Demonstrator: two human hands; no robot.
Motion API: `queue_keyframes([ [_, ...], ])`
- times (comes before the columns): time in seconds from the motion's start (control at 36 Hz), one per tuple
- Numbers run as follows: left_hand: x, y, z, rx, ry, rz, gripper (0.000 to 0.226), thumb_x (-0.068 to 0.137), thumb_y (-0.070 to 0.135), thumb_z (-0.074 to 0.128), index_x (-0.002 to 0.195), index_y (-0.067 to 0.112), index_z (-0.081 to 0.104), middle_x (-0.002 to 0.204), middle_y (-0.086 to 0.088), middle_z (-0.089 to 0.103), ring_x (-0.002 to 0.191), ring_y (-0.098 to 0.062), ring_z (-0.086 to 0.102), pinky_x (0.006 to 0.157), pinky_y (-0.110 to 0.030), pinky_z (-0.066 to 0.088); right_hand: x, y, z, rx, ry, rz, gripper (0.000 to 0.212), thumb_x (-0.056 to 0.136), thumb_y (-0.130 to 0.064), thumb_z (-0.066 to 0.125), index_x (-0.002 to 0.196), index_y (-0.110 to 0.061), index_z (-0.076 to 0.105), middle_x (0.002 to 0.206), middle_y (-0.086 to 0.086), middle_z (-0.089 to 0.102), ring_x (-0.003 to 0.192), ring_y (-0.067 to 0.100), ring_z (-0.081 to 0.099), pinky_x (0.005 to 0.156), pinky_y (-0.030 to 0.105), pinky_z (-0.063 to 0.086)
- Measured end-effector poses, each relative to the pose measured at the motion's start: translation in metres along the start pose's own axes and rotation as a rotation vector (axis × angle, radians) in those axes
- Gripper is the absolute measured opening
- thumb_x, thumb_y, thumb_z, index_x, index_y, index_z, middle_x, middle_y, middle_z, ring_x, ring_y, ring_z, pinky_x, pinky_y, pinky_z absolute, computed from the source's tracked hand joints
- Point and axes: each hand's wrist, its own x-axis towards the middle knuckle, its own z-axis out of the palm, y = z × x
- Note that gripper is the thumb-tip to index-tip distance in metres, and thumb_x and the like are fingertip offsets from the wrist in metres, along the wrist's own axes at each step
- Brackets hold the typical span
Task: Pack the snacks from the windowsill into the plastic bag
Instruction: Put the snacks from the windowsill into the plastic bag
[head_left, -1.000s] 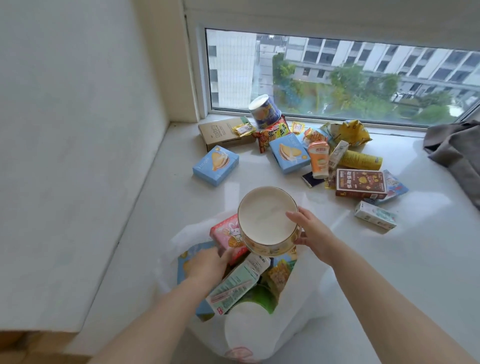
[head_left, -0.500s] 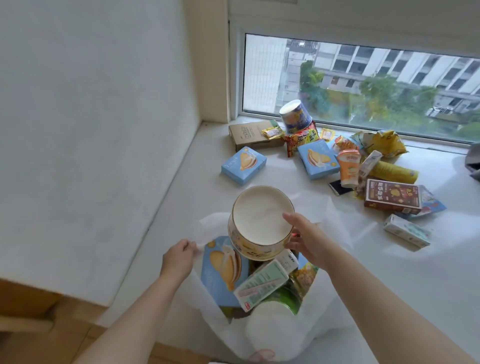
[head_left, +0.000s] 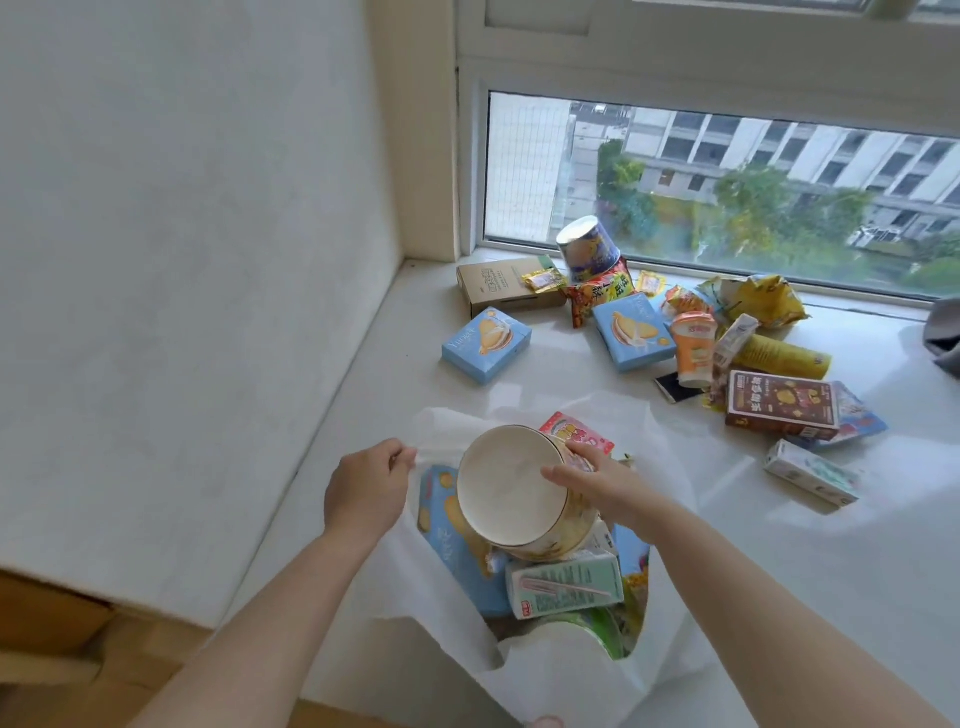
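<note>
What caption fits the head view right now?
Right hand lowers a noodle cup into the plastic bag while left hand pinches its rim.

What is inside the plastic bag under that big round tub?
Under the round tub the plastic bag shows a blue biscuit box, a pale green carton and a pink packet. Anything deeper is covered.

We see soft, even daylight coming through the window (head_left: 727, 197) at the upper right. It brightens the pale windowsill (head_left: 597, 379), which carries a mild sheen near the snacks, and leaves the left wall (head_left: 182, 260) slightly greyer. Shadows are faint and diffuse. The wide lens bends the window frame and wall edges. Fine print on the packages looks soft, slightly smeared.
</note>
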Motion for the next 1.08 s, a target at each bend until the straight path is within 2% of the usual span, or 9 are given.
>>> queue_keyframes([
  [0.11,0.003,0.012,0.005,0.049,-0.083,-0.022,0.032,0.095,0.029,0.046,0.075,0.009,0.060,0.075,-0.012,0.064,0.078,-0.033,0.058,0.060,-0.033,0.041,0.008,0.008,0.022,-0.101,0.053,0.041,0.083,0.075,-0.067,0.057,0.145,-0.034,0.027,0.143,0.009,0.039,0.118,0.027,0.049,0.090,0.040,0.050],
  [0.22,-0.006,0.037,0.013,0.035,-0.081,0.051,0.034,0.096,0.026,0.044,0.066,0.012,0.045,0.067,-0.009,0.056,0.068,-0.029,0.052,0.054,-0.031,0.030,0.016,0.012,0.038,-0.301,0.209,0.001,0.069,0.085,-0.068,0.037,0.145,-0.036,0.029,0.153,0.007,0.020,0.141,0.032,0.018,0.114,0.049,0.023],
  [0.31,-0.016,0.046,0.013,-0.026,-0.036,0.193,0.035,0.097,0.025,0.044,0.065,0.012,0.043,0.055,-0.002,0.046,0.059,-0.027,0.047,0.050,-0.030,0.026,0.009,0.010,0.037,-0.479,0.306,-0.095,0.053,0.096,-0.046,0.037,0.145,-0.031,0.025,0.153,0.007,0.021,0.139,0.033,0.017,0.111,0.045,0.025],
  [0.39,-0.012,0.059,0.007,-0.103,0.041,0.304,0.033,0.097,0.027,0.041,0.073,0.007,0.054,0.053,0.001,0.043,0.056,-0.030,0.047,0.051,-0.032,0.032,0.008,0.010,0.047,-0.429,0.209,-0.014,0.067,0.088,-0.064,0.021,0.146,-0.030,0.025,0.144,0.013,0.033,0.132,0.033,0.030,0.104,0.045,0.033],
  [0.61,0.017,0.044,0.017,-0.080,-0.059,0.006,0.023,0.093,0.033,0.049,0.081,0.015,0.058,0.066,-0.001,0.056,0.076,-0.029,0.057,0.061,-0.031,0.038,0.002,0.021,0.043,-0.615,0.245,-0.125,0.055,0.094,-0.061,0.020,0.135,-0.034,0.045,0.132,0.003,0.044,0.123,0.024,0.038,0.095,0.039,0.036],
  [0.69,0.011,0.038,0.022,0.034,-0.043,0.044,0.035,0.086,0.051,0.057,0.104,0.021,0.059,0.092,0.002,0.059,0.088,-0.023,0.060,0.072,-0.030,0.043,0.000,0.025,0.028,-0.517,0.499,-0.174,0.050,0.095,-0.056,0.028,0.120,-0.027,0.060,0.123,0.000,0.052,0.117,0.020,0.043,0.093,0.036,0.036],
  [0.83,0.010,0.032,0.033,0.161,-0.204,-0.099,0.089,0.072,0.070,0.060,0.143,0.024,0.031,0.142,-0.003,0.040,0.119,-0.027,0.053,0.090,-0.036,0.044,0.003,0.047,-0.006,-0.761,0.688,0.099,0.070,0.089,-0.048,0.051,0.144,-0.016,0.024,0.149,0.009,0.025,0.137,0.028,0.023,0.111,0.039,0.023],
  [0.94,0.019,0.028,0.040,0.103,-0.375,-0.305,0.085,0.078,0.068,0.053,0.141,0.016,0.033,0.135,-0.010,0.050,0.122,-0.030,0.049,0.091,-0.037,0.043,0.005,0.064,-0.024,-0.835,0.624,0.367,0.041,0.093,-0.033,0.046,0.130,-0.017,0.044,0.125,0.006,0.055,0.114,0.024,0.051,0.090,0.034,0.038],
  [1.08,0.025,0.031,0.038,0.221,-0.373,-0.205,0.054,0.092,0.061,0.034,0.114,0.017,0.058,0.118,-0.008,0.060,0.108,-0.029,0.055,0.084,-0.034,0.046,0.004,0.075,-0.035,-0.595,0.574,0.379,0.024,0.094,-0.013,0.040,0.109,-0.010,0.059,0.109,0.012,0.063,0.097,0.030,0.060,0.069,0.029,0.041],
])
